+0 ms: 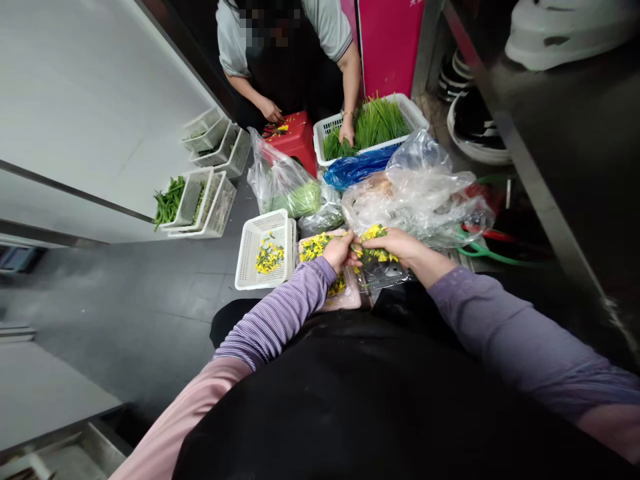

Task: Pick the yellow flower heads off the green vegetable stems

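Yellow flowers with green stems [376, 243] are in my right hand [403, 247], whose fingers are wrapped round them. Close against it, my left hand [340, 250] is closed in a pinch at the bunch, with its fingertips by the stems; what it holds is too small to make out. More yellow flowers [314, 247] lie beside and under my left hand on a pale pink tray [345, 299]. A white basket [241, 267] to the left holds a small heap of yellow flowers [269, 257].
Opposite, a person's hand [347, 131] touches green stalks [380, 123] in a white basket [420, 119]. Plastic bags [400, 193] lie beyond my hands. A red stool [297, 140], stacked baskets [223, 203] at left and a metal shelf edge [530, 173] at right stand around.
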Motion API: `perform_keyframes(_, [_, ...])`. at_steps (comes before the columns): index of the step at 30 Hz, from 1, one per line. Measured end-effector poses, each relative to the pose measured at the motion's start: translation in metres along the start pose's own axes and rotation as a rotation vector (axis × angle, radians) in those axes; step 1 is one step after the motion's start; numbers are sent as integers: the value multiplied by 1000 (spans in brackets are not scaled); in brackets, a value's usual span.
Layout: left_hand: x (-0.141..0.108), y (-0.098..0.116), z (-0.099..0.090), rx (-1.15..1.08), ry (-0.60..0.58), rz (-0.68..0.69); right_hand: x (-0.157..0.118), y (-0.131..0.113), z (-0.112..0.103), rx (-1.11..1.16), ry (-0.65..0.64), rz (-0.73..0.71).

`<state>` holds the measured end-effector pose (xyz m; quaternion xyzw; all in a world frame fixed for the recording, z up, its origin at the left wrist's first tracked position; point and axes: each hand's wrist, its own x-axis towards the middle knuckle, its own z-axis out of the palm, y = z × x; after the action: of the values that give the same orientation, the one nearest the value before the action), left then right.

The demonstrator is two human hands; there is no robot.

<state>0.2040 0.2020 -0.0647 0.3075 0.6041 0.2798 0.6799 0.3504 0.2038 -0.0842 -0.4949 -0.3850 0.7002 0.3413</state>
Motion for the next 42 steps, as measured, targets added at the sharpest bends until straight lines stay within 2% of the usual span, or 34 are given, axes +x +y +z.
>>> perform_keyframes(3, [-2,1,-8,-29,-46,47,0,-10,-5,275,-57,173])
perform_keyframes(6, [-9,-3,-7,48,-158,125,0,-15,-5,376,-99,290])
perform_keyframes(8, [-14,-6,-2,102,-194,187,0,-14,-4,415,-129,301])
perform_keyframes(15, [-17,-7,8,242,-112,341,0,-9,-1,446,-124,301])
perform_keyframes(24, [-14,-4,4,299,-128,396,1,-8,0,478,-144,310])
perform_keyframes(29, [-11,-5,2,163,-198,337,1,-9,-1,463,-116,316])
perform_keyframes(32, [-5,-5,-3,-14,-184,210,0,-10,-2,411,-41,290])
perform_keyframes(34, [-3,-3,-8,-101,-175,87,-1,-10,-2,323,17,199])
perform_keyframes(37, [-3,-1,-13,-124,-252,-26,-1,-7,-1,102,71,-8])
perform_keyframes(39, [-4,0,-12,-87,-321,-18,-1,-4,1,-45,59,-83])
perform_keyframes(42, [-6,-2,-6,14,-371,28,-2,0,3,-155,-20,-106])
